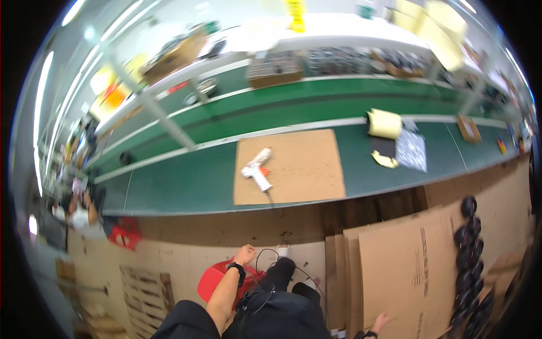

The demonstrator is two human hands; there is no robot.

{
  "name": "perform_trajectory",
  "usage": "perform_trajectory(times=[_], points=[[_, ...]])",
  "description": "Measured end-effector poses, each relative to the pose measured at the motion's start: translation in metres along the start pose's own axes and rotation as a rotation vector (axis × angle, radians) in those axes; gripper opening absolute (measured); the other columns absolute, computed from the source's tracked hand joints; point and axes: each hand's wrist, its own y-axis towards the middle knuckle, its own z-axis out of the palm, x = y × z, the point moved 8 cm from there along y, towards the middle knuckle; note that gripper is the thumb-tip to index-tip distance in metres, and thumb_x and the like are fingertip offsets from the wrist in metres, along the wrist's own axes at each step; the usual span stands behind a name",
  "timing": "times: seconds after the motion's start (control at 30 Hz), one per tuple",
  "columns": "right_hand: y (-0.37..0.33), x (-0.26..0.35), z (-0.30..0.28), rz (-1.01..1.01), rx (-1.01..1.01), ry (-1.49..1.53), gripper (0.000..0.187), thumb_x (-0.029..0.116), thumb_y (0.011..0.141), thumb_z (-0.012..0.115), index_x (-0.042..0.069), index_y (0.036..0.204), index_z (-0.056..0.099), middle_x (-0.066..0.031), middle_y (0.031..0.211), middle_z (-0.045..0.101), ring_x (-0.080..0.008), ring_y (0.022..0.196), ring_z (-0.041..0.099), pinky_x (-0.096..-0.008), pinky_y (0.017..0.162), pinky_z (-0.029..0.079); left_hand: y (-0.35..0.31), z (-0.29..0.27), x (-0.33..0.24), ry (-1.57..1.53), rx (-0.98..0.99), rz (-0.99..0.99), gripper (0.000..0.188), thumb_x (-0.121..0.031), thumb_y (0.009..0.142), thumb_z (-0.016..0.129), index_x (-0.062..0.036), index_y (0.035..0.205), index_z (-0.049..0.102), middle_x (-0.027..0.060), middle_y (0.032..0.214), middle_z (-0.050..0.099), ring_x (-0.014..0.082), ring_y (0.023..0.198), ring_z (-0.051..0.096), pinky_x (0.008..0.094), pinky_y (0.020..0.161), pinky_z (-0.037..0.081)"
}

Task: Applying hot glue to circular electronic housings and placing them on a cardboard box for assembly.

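Over a red plastic stool (213, 280) is my left hand (245, 255), with a dark band on its wrist. Its fingers look curled in, but blur hides whether anything is in them. A thin black cable (258, 259) loops just beside it. Low on the right, my right hand (381, 322) has its fingers stretched out beside a stack of flat cardboard (395, 271), and no object shows in it. On the bench, a white glue gun (258, 172) with an orange trigger lies on a brown cardboard sheet (310, 164), away from both hands.
The green bench (169, 186) runs across in front, with a raised shelf (333, 34) behind. A yellow roll (385, 124) and clear plastic bag (412, 150) lie on its right. Black round parts (466, 254) line the cardboard. A wooden pallet (144, 291) and a seated person (84, 212) are left.
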Motion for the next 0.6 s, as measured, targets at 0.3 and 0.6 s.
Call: perform_trajectory(times=[0.3,0.6], points=[[-0.127,0.197,0.117,0.086,0.779,0.069,0.050,0.032,0.101,0.043,-0.003,0.136,0.051,-0.0248,0.121,0.065,-0.0368,0.112,0.064,-0.0482,0.097,0.050,-0.077,0.011,0.190,0.173,0.252,-0.077,0.035,-0.032,0.083,0.056,-0.0069,0.096,0.076,0.0222,0.097,0.072,0.0349,0.092,0.072,0.0472,0.079,0.056],[-0.218,0.403,0.292,-0.097,1.069,0.038,0.029,0.022,0.100,0.051,0.006,0.120,0.064,-0.0114,0.102,0.073,-0.0196,0.081,0.071,-0.0315,0.067,0.056,-0.011,-0.081,0.229,-0.106,0.245,-0.173,0.059,-0.044,0.087,0.065,-0.0035,0.130,0.060,0.0249,0.125,0.064,0.0348,0.121,0.060,0.0456,0.100,0.046]])
